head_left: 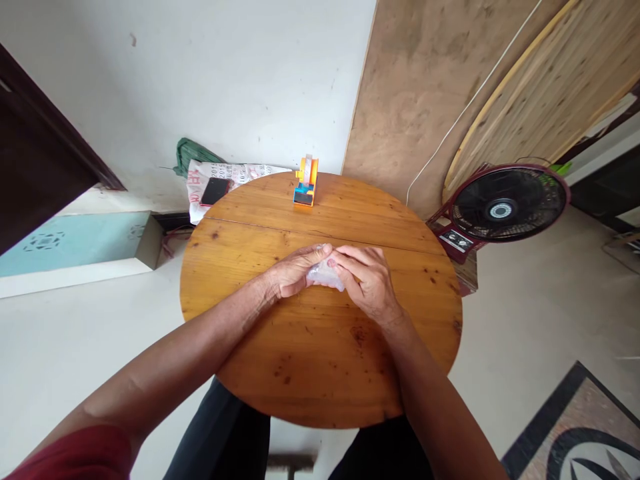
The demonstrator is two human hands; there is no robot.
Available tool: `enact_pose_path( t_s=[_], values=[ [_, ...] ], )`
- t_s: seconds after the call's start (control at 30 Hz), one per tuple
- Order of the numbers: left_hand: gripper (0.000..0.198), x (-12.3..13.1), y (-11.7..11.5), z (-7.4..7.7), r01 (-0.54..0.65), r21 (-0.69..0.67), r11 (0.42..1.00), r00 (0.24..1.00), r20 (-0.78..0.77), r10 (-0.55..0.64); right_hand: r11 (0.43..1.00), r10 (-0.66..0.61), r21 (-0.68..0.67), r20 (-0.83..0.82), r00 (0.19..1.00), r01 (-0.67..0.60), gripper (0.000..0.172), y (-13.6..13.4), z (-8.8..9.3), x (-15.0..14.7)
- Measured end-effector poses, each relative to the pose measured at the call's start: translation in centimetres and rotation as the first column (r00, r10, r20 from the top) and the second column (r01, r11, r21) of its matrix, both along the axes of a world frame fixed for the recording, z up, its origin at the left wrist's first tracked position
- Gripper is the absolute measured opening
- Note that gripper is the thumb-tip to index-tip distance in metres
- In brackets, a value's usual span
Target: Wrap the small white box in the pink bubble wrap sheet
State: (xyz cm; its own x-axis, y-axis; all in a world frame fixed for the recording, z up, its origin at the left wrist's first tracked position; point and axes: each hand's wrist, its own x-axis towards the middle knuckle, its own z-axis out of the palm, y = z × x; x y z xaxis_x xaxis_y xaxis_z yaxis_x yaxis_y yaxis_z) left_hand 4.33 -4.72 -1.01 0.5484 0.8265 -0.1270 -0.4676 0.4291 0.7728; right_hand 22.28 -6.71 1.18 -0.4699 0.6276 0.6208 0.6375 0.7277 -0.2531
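Over the middle of the round wooden table (280,320), my two hands meet around a crumpled, translucent plastic-wrapped bundle (325,275). My left hand (297,270) is closed on its left side, thumb on top. On the right, my right hand (367,277) pinches the bundle's upper edge between thumb and fingers. What lies inside the plastic is hard to make out. Beyond my hands, near the far rim of the table, stands an orange and blue tape dispenser (306,183) with a roll of tape on it.
Past the table's far left edge, a dark phone (216,192) lies on a printed white sack (250,173), with a green bag (193,153) behind. A dark red fan (500,207) stands at the right, its face turned up. A white cord (460,117) hangs along the wooden board.
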Motion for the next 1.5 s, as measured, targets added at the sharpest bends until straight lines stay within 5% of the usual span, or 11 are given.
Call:
enact_pose_path(
  t_s=[0.2, 0.47, 0.7, 1.17, 1.5],
  values=[
    [0.038, -0.3, 0.2, 0.4, -0.064, -0.01, 0.998, 0.998, 0.029, 0.064, 0.998, -0.052, 0.023, 0.076, 0.996, 0.051, 0.028, -0.6, 0.3, -0.4],
    [0.04, -0.7, 0.1, 1.4, -0.134, 0.015, 0.991, 0.989, 0.061, 0.133, 0.994, -0.112, -0.051, -0.372, 0.921, 0.1, 0.033, -0.9, 1.0, 0.2],
    [0.043, -0.5, -0.1, 0.9, -0.077, 0.08, 0.994, 0.996, 0.042, 0.074, 0.993, -0.012, -0.117, -0.188, 0.982, -0.01, 0.067, -0.5, 0.1, -0.5],
    [0.039, -0.7, 0.5, 0.9, -0.134, 0.078, 0.988, 0.99, -0.025, 0.136, 0.999, -0.024, -0.034, -0.08, 0.996, 0.021, 0.045, -0.2, -0.6, -0.6],
    [0.034, -1.0, 0.5, 1.2, -0.129, 0.052, 0.99, 0.987, -0.088, 0.133, 0.954, -0.034, -0.296, -0.251, 0.967, -0.043, 0.037, -0.1, 0.4, -0.5]
  ],
)
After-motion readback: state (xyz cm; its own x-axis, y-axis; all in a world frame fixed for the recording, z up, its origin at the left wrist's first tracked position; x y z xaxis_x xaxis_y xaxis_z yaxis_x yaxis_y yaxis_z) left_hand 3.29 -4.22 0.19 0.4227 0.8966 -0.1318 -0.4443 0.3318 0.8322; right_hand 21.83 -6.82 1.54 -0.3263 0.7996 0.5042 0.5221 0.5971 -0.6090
